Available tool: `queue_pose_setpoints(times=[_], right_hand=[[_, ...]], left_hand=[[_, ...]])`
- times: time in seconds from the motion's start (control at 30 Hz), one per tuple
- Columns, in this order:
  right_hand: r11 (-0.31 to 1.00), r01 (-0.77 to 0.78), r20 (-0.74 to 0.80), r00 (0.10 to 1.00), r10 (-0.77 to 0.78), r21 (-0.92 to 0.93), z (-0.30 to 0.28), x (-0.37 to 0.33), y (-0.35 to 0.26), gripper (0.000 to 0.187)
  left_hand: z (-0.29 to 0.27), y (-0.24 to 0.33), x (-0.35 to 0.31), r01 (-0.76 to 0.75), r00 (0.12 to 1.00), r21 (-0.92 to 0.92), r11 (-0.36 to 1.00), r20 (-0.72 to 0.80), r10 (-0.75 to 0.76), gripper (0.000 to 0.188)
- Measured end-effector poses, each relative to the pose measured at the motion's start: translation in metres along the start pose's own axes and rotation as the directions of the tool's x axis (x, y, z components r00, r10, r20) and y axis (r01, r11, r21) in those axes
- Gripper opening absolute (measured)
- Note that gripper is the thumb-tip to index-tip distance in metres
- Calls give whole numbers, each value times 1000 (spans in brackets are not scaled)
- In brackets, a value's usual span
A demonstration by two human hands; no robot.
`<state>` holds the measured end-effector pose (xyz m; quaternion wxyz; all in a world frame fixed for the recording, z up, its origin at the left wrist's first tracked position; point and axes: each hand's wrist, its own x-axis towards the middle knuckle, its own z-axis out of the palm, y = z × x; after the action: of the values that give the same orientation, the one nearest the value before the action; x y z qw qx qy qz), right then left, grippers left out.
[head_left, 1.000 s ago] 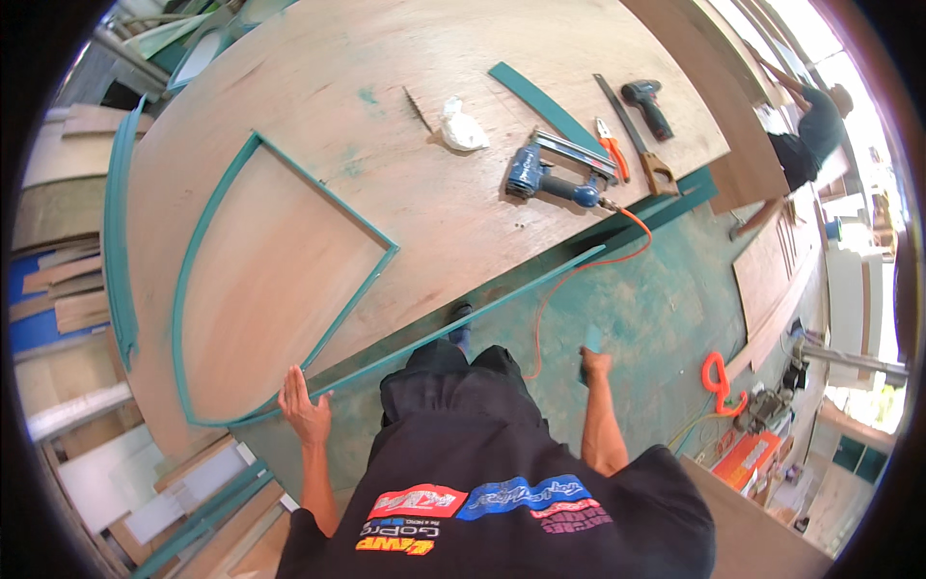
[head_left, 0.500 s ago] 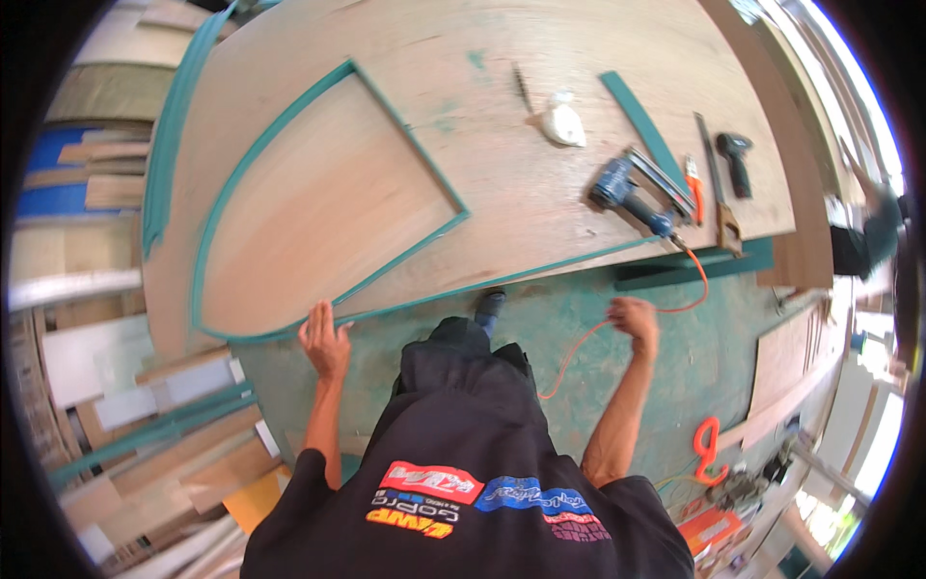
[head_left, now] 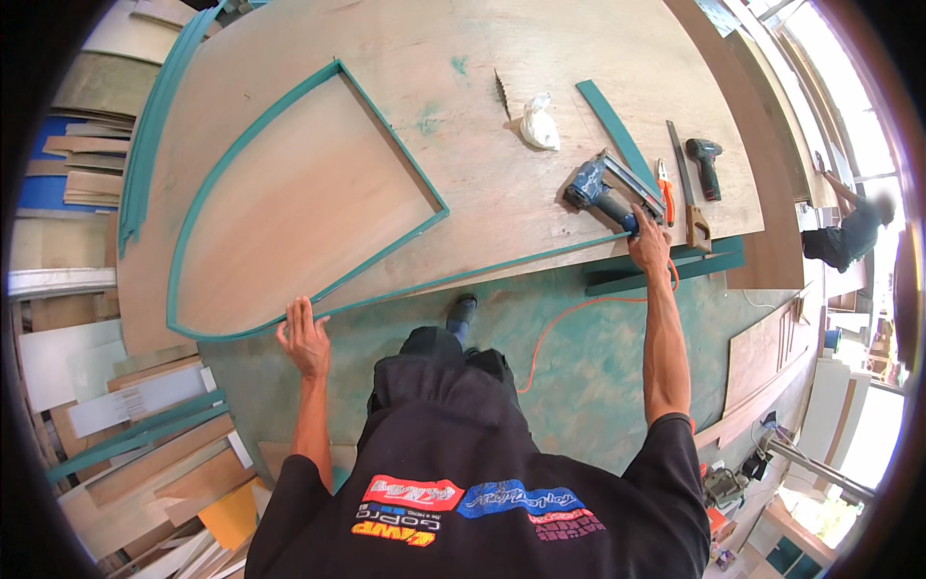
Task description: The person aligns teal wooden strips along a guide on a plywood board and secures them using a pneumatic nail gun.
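Observation:
My left hand (head_left: 306, 340) lies with stretched fingers on the lower left of a teal edge strip (head_left: 217, 188), which stands bent into a curved frame on a wooden board. One long leg (head_left: 511, 258) of teal strip runs right along the board's near edge. My right hand (head_left: 652, 241) reaches the handle end of a blue nail gun (head_left: 590, 185), fingers touching it and not wrapped round it. The nail gun lies on its side; its orange hose (head_left: 564, 314) trails down to the floor. How firmly the right fingertips touch is hard to see.
Right of the nail gun lie orange-handled pliers (head_left: 666, 195), a handsaw (head_left: 697, 227) and a cordless drill (head_left: 707, 169). Beyond are a flat teal strip (head_left: 617, 130), a white bag (head_left: 539, 125) and a thin saw blade (head_left: 503, 95). Boards stack at left; another person (head_left: 854, 232) stands far right.
My right hand has moved up from over the floor to the nail gun's handle end. My left hand keeps its place at the frame's lower edge. The view has shifted slightly.

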<state>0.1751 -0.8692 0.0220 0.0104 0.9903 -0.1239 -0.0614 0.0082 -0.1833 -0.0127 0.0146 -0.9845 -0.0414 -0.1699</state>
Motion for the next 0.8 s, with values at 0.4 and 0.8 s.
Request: queue_pose_setpoints(times=[0.4,0.8], right_hand=[[977,210,36,977,-209,-25,-35,28,-33,44],[985,132,-84,989,-123,108,7,80,-47,40]], left_hand=[[-11,-15,-1,-110,993,37,993,36,109,59],[-9,-16,-4,-118,993,7,993,-9,118,59]])
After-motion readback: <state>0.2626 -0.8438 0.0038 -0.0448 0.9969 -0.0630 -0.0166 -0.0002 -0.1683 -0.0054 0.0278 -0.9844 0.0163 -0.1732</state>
